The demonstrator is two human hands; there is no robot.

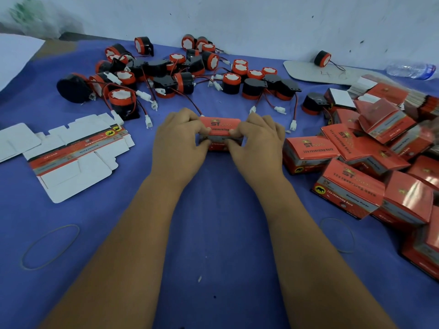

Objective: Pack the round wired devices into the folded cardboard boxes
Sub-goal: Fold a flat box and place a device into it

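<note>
Both forearms reach straight out over the blue-covered desk (213, 233), wrists level, palms down. The left hand (179, 141) and right hand (257, 141) meet on one red cardboard box (219, 129) at mid-desk, each with curled fingers pinching an end of it, thumbs tucked under its near edge. Beyond the box, a loose heap of round black-and-red wired devices (180, 74) spreads across the far side, white plugs trailing. To the left lie flat unfolded box blanks (71, 153); to the right, a pile of folded red boxes (370, 162). A rubber band (51, 246) rests near left, another rubber band (337, 235) near right.
</note>
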